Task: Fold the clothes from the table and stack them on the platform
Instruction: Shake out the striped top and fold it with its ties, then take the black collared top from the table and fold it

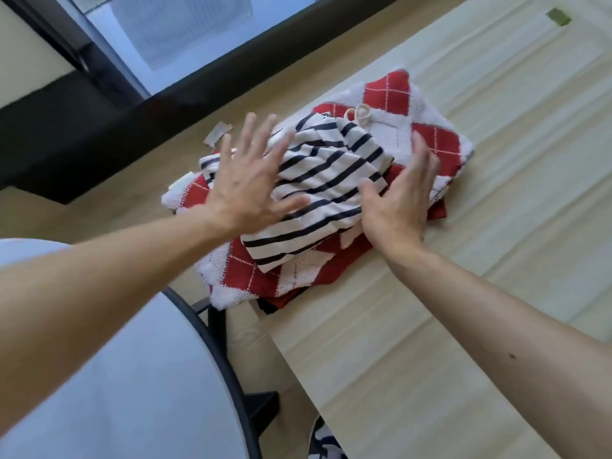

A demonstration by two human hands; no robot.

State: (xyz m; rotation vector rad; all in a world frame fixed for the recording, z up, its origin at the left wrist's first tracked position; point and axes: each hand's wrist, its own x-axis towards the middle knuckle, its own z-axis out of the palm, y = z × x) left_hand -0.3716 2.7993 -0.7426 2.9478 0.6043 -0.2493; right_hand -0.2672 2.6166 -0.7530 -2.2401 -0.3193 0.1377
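Observation:
A folded black-and-white striped garment (326, 190) lies on top of a folded red-and-white argyle garment (427, 127), both stacked on the pale wooden platform (496, 226). A dark red piece shows under the argyle one at its near edge. My left hand (246, 180) is spread flat, fingers apart, over the left side of the striped garment. My right hand (400, 200) rests with fingers apart against the stack's right edge. Neither hand grips anything.
A round white table (126, 376) with a dark rim sits at the lower left. A black-and-white cloth (323, 442) shows below the platform's near edge. A dark window frame (165, 104) runs behind the platform. Green tape (559, 16) marks the far right corner.

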